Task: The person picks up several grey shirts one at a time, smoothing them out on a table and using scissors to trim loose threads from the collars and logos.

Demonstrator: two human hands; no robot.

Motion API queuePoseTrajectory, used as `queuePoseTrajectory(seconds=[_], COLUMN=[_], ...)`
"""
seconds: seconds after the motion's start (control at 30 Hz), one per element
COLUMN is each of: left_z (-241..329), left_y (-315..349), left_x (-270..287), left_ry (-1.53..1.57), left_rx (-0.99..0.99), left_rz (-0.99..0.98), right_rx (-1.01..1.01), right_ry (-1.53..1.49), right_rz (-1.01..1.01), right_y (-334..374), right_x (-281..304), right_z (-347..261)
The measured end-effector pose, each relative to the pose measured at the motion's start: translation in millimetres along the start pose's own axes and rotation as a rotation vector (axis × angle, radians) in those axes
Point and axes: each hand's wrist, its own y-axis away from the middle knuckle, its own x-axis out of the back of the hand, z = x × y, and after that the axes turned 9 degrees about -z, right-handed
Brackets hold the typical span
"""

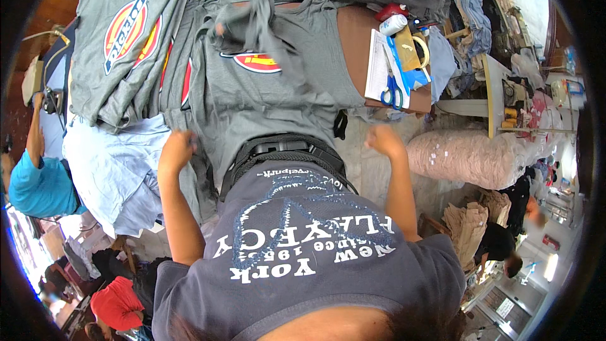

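Note:
A grey T-shirt (pixel 303 91) with a red, yellow and blue printed emblem lies across the table, its near end hanging toward my waist. Above the emblem a loose part of grey cloth (pixel 265 19) is smeared by motion. My left hand (pixel 178 146) is beside the shirt's left side, next to hanging grey cloth. Blur hides whether its fingers grip that cloth. Past the table's near edge, on the right, my right hand (pixel 386 141) is raised with bent fingers a little apart. It is clear of the shirt, and no object shows in it.
Stacked grey printed shirts (pixel 126 44) fill the left, above pale blue cloth (pixel 113 164). At right lie blue scissors (pixel 392 93), papers, a tape roll (pixel 421 52) and a white bottle (pixel 393 24). A wrapped pinkish bundle (pixel 464 156) sits beyond. A person in blue (pixel 41 183) is at left.

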Motion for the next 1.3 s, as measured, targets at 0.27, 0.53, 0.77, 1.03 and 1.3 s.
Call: queuePoseTrajectory(seconds=[0.27,0.53,0.77,1.03,1.3], left_z=[35.9,16.2,-4.1,54.5,62.6], left_y=[-121.4,-98.2,-44.1,-127.9,-126.4], left_x=[22.4,21.2,25.3,-4.3,0.5], left_ry=[0.047,0.184,0.090,0.530,0.346], left_rx=[0.001,-0.046,0.100,-0.249,-0.227], left_rz=[0.615,0.628,0.216,0.431,0.618], right_rx=[0.773,0.731,0.275,0.389,0.412], right_ry=[-0.228,0.066,-0.087,-0.533,-0.691], right_rz=[0.392,0.405,0.565,0.366,0.715], right_y=[-81.6,-70.5,-33.8,-86.0,-126.0], right_x=[52.7,36.7,44.1,44.4,36.9], right_z=[-114.7,-113.6,-19.8,-147.5,-147.5])
